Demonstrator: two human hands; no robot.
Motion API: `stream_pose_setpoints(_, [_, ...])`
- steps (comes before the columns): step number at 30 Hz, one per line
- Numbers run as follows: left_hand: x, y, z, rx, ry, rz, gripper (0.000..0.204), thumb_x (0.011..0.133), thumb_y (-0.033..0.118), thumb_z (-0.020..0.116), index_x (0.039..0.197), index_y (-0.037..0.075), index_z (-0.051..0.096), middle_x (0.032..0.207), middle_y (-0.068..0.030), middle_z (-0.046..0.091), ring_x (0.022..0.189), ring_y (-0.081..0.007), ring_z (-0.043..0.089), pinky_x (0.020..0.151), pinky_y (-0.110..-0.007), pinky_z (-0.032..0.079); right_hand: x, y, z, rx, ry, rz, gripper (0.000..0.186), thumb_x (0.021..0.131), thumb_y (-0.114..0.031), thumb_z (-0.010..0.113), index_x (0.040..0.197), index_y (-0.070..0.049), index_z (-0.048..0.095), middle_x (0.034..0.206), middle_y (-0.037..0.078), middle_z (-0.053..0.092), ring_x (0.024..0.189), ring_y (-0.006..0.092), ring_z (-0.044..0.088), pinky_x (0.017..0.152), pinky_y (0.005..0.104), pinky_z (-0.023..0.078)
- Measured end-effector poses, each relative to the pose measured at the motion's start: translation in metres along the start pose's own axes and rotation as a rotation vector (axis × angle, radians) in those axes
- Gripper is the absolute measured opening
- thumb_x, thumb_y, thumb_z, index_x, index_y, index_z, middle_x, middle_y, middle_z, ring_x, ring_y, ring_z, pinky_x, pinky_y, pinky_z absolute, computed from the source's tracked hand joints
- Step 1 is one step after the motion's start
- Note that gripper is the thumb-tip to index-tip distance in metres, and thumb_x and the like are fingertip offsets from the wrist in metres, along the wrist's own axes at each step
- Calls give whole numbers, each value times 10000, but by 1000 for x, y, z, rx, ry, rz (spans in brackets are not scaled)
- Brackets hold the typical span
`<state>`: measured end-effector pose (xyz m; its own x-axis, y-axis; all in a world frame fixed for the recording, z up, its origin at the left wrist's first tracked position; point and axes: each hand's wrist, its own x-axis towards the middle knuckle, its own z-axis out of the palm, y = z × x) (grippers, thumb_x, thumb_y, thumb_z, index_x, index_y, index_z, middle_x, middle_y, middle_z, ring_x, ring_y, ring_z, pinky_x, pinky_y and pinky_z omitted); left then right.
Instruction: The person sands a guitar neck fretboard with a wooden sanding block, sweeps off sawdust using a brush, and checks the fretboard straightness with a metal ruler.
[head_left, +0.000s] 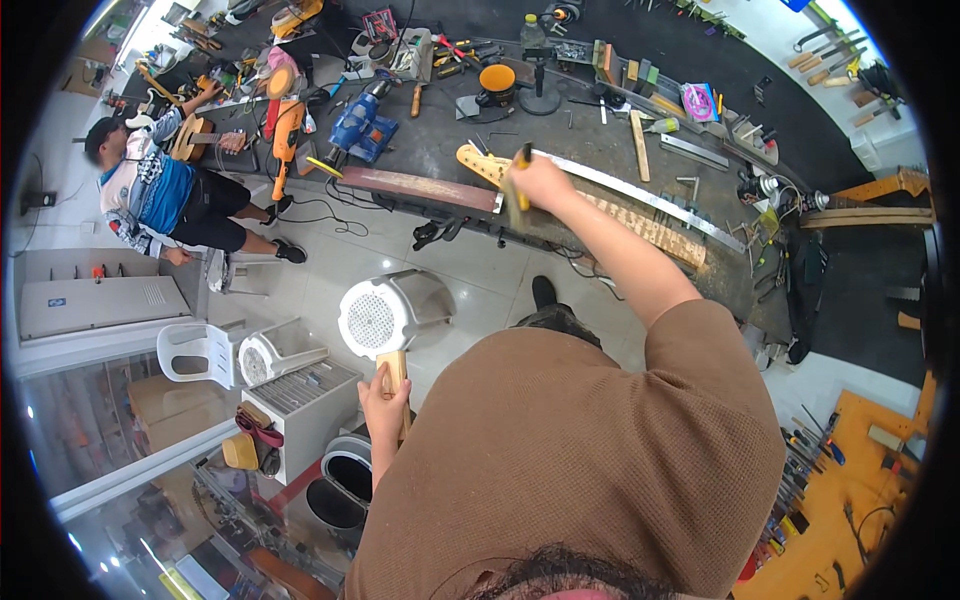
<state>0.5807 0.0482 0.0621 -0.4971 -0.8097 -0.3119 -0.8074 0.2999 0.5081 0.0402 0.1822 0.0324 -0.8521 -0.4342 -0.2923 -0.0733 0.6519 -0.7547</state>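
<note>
Near a metal ruler [640,194] and orange bowl [497,77], the right hand [541,184] grips a yellow tool [524,201], the left [383,408] wood [393,366].

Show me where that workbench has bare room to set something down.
Bare patches: between the blue bench grinder and the guitar headstock, behind the reddish strip; and, smaller, between the steel straightedge and the short wooden strip. It is crowded along the back, behind the orange bowl, and at the right end.

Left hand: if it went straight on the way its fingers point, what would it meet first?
Past the wooden piece it holds, the left hand lines up with the white stool. Depth is unclear, so it might pass above the seat instead.
</note>
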Motion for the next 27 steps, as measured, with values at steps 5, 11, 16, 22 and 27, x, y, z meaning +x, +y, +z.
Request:
stream_pose_setpoints(5, [-12, 13, 3, -13, 30, -33, 679, 937, 302, 926, 1538, 75, 704, 1192, -164, 542, 1130, -342, 630, 1045, -463, 544, 34, -22, 20, 220, 70, -348, 356, 981, -317, 733, 1215, -51, 769, 1189, 247, 797, 1122, 429, 770, 996, 487, 604])
stream_pose_setpoints(11, [-23, 29, 2, 76, -40, -52, 677, 944, 277, 917, 1545, 62, 694, 1246, -177, 542, 1169, -362, 635, 1070, -472, 533, 34, -40, 85, 81, -98, -236, 392, 1015, -412, 662, 1224, -99, 773, 1097, 273, 806, 1091, 496, 767, 990, 550, 605])
stream_pose_setpoints(16, [-4, 39, 13, 91, -64, -18, 675, 956, 301, 898, 1558, 78, 687, 1289, -195, 546, 1227, -388, 637, 1106, -495, 526, 23, -24, 70, 412, 152, -483, 345, 1010, -390, 689, 1184, -116, 808, 1073, 206, 825, 1054, 428, 791, 940, 520, 614])
stream_pose_setpoints(22, [20, 37, 28, 99, -106, 44, 675, 959, 323, 892, 1558, 87, 690, 1340, -217, 547, 1268, -402, 631, 1115, -498, 525, -61, 74, -39, 355, 257, -24, 386, 1082, -371, 602, 1135, -75, 844, 950, 143, 825, 923, 198, 803, 843, 413, 624])
stream_pose_setpoints(27, [55, 1, 18, 129, -145, 149, 692, 951, 343, 897, 1566, 100, 691, 1350, -218, 555, 1257, -395, 650, 1098, -487, 545, -204, 292, -204, 38, 781, 351, 406, 1034, -442, 643, 1219, -144, 846, 1036, 218, 844, 1053, 402, 835, 903, 525, 637])
